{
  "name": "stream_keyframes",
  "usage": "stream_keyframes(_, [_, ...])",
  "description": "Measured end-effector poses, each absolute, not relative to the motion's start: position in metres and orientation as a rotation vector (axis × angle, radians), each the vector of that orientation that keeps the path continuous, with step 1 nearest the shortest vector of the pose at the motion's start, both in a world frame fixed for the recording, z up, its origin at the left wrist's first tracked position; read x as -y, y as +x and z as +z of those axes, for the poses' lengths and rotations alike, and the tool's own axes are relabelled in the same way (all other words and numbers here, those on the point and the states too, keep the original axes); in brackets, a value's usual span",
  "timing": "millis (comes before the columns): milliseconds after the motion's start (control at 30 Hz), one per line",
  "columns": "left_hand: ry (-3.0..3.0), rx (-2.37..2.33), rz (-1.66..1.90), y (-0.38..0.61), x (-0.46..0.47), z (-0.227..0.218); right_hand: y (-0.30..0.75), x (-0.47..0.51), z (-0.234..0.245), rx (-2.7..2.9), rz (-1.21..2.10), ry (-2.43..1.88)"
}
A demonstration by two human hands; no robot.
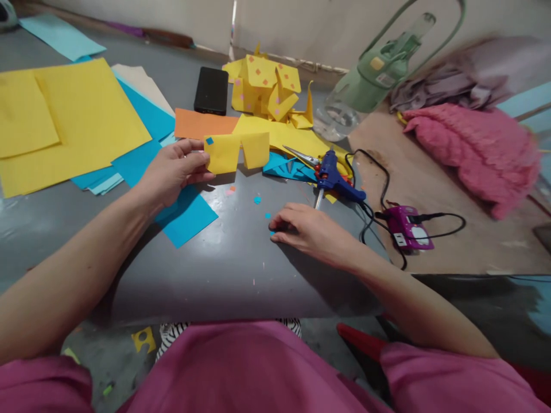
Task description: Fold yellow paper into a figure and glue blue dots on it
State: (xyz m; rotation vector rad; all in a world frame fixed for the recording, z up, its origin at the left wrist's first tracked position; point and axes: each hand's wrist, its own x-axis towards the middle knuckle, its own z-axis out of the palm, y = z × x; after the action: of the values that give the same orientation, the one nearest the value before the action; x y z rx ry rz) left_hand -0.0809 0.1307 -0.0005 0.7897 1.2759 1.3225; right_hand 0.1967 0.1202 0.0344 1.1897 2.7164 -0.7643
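Note:
My left hand (178, 166) pinches the left end of a folded yellow paper piece (221, 154), which carries a small blue diamond near its upper left corner and has a notch in its lower edge. Over the grey table, my right hand (307, 229) has its thumb and fingers curled together, with a speck of blue paper (272, 233) at the tips. Small blue paper bits (257, 200) lie just beyond it. Behind the held piece stands a yellow paper animal-like figure (267, 83) dotted with orange and pink diamonds.
A blue glue gun (333, 175) and scissors (301, 155) lie to the right, with a cord near a purple power box (408, 229). Yellow sheets (86, 115) and blue sheets (187, 218) spread left. A black phone (211, 90) and green bottle (370, 77) stand farther back.

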Motion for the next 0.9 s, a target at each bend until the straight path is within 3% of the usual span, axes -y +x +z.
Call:
stream_keyframes(400, [0.781, -1.237, 1.325, -0.078, -0.130, 0.000, 0.189, -0.122, 0.049, -2.741, -0.916, 1.269])
stream_keyframes(700, [0.761, -1.226, 1.264, -0.076, -0.130, 0.007, 0.118, -0.183, 0.034, -2.839, -1.840, 1.248])
stream_keyframes(900, [0.754, -1.189, 1.300, -0.073, -0.129, 0.011, 0.091, -0.195, 0.020, -3.076, -1.752, 1.377])
